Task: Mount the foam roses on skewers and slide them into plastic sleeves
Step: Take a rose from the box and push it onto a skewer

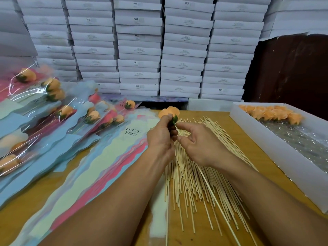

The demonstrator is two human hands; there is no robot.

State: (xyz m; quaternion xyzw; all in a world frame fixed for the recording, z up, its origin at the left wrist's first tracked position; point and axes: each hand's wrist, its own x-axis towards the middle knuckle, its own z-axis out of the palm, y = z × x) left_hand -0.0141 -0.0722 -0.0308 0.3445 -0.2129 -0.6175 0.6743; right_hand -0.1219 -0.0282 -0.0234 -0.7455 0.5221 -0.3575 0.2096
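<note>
Tabletop (pixel 252 150) carried a spread of loose skewers (pixel 193 178) mid-front, empty sleeves (pixel 113 157) toward the left edge. Left hand (pixel 160 139) closed around the orange foam rose (pixel 169 111); right hand (pixel 198 144) pinched one skewer (pixel 179 131) at its green base. Mounting step, judged; next needs a straight push, then sleeving. Skewer tip hidden.

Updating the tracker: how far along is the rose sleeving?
Done: a pile of sleeved roses lies at left. In hand: left hand holds an orange rose while right hand feeds a skewer into its base. Left: loose roses in the white box, many skewers, empty sleeves.
</note>
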